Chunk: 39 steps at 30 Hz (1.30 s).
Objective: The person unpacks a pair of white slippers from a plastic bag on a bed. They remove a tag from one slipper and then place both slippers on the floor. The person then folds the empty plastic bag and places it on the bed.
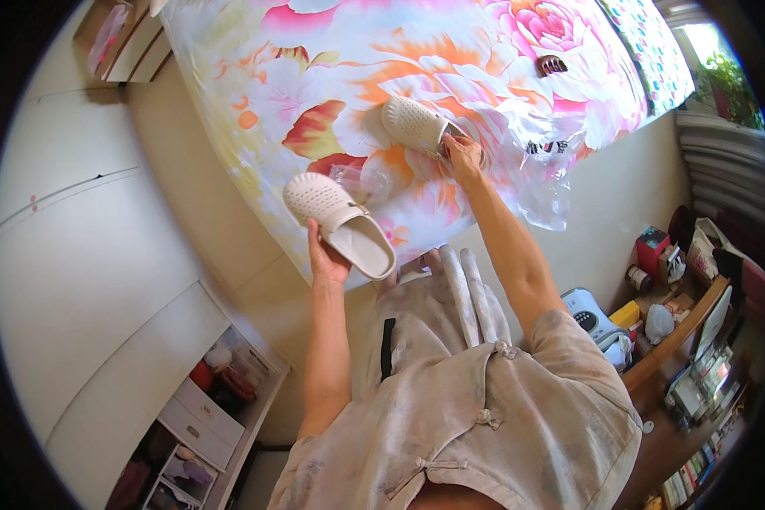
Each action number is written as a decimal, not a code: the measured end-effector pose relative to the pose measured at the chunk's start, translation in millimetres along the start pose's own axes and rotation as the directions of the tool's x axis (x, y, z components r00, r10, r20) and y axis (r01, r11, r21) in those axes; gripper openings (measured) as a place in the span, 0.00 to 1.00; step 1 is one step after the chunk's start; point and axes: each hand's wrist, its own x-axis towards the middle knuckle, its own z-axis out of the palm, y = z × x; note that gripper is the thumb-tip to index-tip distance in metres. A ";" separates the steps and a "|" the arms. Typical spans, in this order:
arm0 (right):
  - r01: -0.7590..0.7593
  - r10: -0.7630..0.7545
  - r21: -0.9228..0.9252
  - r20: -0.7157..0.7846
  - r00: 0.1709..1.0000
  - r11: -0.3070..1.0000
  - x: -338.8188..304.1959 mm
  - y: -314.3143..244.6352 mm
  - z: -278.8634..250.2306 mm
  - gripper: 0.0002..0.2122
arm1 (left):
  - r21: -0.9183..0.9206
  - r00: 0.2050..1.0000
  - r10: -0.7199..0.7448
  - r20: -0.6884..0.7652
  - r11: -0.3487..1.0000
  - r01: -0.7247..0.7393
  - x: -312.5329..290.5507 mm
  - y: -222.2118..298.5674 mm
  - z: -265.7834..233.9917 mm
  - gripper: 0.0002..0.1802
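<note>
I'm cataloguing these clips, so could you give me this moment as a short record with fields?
Left hand: the person's left hand holds a pale beige clog by its side, toe pointing away
Right hand: the person's right hand is at the heel end of a second clog; exact grip unclear
Surface: bed with a floral cover
Right of the second clog: clear plastic bag
Farther off on the bed: small dark brown item, perhaps a hair clip

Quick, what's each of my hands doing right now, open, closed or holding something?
Left hand: holding a beige clog.
Right hand: touching the second clog; whether it's gripping can't be told.
</note>
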 end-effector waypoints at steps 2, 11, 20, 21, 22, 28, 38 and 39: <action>-0.100 0.072 0.299 0.102 0.992 0.949 19.7 9.9 9.2 0.10 | 0.026 1.000 -0.008 0.024 1.000 0.007 16.9 -8.9 10.4 0.38; -0.459 0.376 0.440 0.266 0.887 0.772 16.4 -29.6 23.7 0.06 | 0.157 0.993 -0.066 0.094 0.986 0.051 86.4 -23.8 53.4 0.36; -0.493 0.490 0.502 0.150 0.859 0.711 41.7 -10.6 36.5 0.09 | 0.475 0.631 0.065 0.773 -0.719 -0.507 107.1 -52.9 152.9 0.51; -0.519 0.503 0.464 0.169 0.848 0.718 31.1 -21.5 35.5 0.08 | 0.494 0.686 0.054 0.726 -0.734 -0.466 117.0 -59.3 153.6 0.52; -0.540 0.515 0.425 0.183 0.837 0.726 24.3 -25.4 34.9 0.07 | 0.509 0.734 0.042 0.677 -0.747 -0.427 134.3 -68.5 149.6 0.52; -0.275 0.267 0.288 0.067 0.961 0.917 -26.6 -5.7 -23.1 0.06 | 0.659 0.852 -0.009 0.524 -0.629 -0.412 152.6 -78.1 138.7 0.63; 0.203 -0.231 0.361 0.037 0.972 0.910 -59.4 -104.9 -100.8 0.08 | 0.691 0.704 0.235 0.670 -0.543 -0.476 116.4 -75.6 122.7 0.58; 0.240 -0.265 0.415 0.003 0.964 0.878 -47.1 -114.2 -95.1 0.11 | 0.721 0.650 0.363 0.668 -0.533 -0.443 102.5 -76.0 117.1 0.47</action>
